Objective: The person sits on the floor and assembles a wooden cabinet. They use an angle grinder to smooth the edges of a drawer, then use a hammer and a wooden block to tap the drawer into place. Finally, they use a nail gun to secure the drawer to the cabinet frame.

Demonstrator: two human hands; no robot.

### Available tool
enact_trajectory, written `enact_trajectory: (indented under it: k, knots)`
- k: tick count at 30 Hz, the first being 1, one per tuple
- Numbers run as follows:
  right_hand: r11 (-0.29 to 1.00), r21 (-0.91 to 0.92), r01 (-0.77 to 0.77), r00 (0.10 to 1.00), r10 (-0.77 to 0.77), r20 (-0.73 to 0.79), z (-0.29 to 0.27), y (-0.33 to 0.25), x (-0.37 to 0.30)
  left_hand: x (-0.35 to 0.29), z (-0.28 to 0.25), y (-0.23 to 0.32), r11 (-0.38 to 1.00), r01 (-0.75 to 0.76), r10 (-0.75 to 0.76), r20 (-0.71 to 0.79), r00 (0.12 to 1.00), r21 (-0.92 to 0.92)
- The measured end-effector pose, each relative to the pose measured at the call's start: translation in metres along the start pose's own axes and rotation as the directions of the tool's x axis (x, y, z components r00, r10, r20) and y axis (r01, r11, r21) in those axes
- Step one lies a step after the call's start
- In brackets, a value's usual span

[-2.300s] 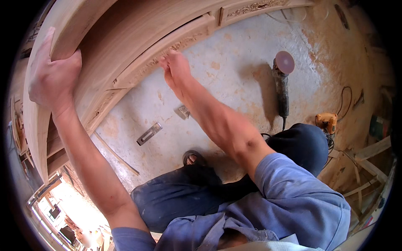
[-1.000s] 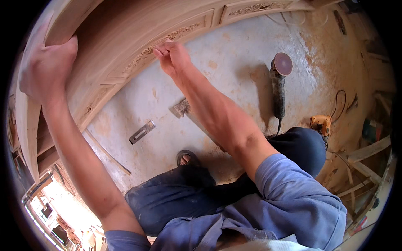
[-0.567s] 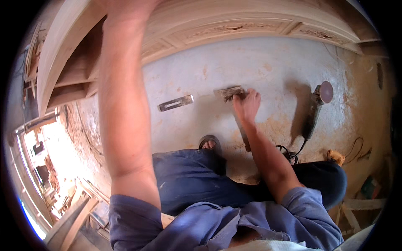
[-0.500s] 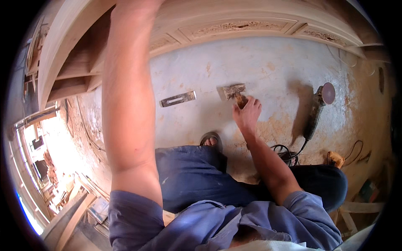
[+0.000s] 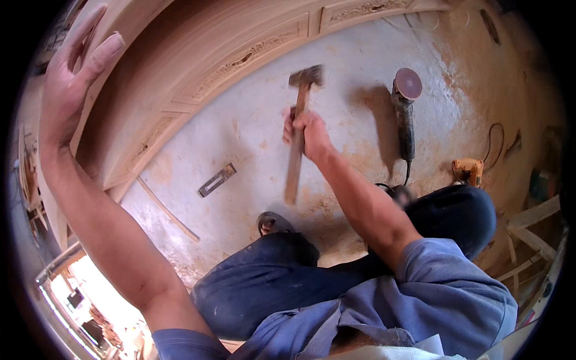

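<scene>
My right hand (image 5: 311, 133) grips a hammer (image 5: 293, 171) by its wooden handle, raised above the floor with the dark metal head pointing away from me. At the far left my left hand (image 5: 67, 99) is against the curved edge of a pale wooden furniture piece (image 5: 96, 129), fingers stretched out and thumb apart. Whether its palm presses on the wood I cannot tell. Between my hands, a flat slotted metal piece (image 5: 217, 180), like a plane blade, lies on the floor (image 5: 246, 144).
An angle grinder (image 5: 404, 120) with a round sanding disc lies to the right, its cord trailing toward my knee. Beyond it sits a yellow power tool (image 5: 469, 171). A carved wooden panel (image 5: 240, 60) runs along the far side. A thin wood strip (image 5: 168, 210) lies near my left forearm.
The hammer has been lifted off the floor in my right hand and now stands away from me. My left hand has come into view at the far left. The view has turned.
</scene>
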State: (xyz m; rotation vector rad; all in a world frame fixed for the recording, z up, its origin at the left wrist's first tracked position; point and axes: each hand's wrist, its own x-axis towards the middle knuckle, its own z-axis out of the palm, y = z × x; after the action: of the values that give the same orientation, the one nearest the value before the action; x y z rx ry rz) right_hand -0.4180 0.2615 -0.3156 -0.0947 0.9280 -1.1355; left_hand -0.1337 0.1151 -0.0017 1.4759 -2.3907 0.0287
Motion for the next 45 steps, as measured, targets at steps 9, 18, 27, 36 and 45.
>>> enact_trajectory:
  k: [9, 18, 27, 36, 45]
  knots:
    - [0.823, 0.343, 0.453, 0.761, -0.157, -0.63, 0.111, -0.033, 0.066, 0.209, 0.06, 0.057, 0.866, -0.5, 0.497, 0.1, 0.862, 0.004]
    - [0.718, 0.242, 0.653, 0.641, -0.353, -0.682, 0.161, -0.028, 0.137, 0.231, 0.084, 0.077, 0.865, -0.401, 0.455, 0.133, 0.881, -0.301]
    - [0.884, -0.156, 0.44, 0.549, -0.403, -0.733, 0.145, -0.024, 0.142, 0.239, 0.097, 0.079, 0.834, -0.412, 0.482, 0.122, 0.868, -0.367]
    - [0.771, -0.016, 0.637, 0.478, -0.411, -0.776, 0.154, -0.011, 0.158, 0.245, 0.094, 0.085, 0.76, -0.576, 0.618, 0.058, 0.784, -0.3]
    - [0.69, -0.056, 0.722, 0.382, -0.465, -0.799, 0.136, -0.01, 0.121, 0.233, 0.077, 0.08, 0.727, -0.634, 0.666, 0.045, 0.745, -0.263]
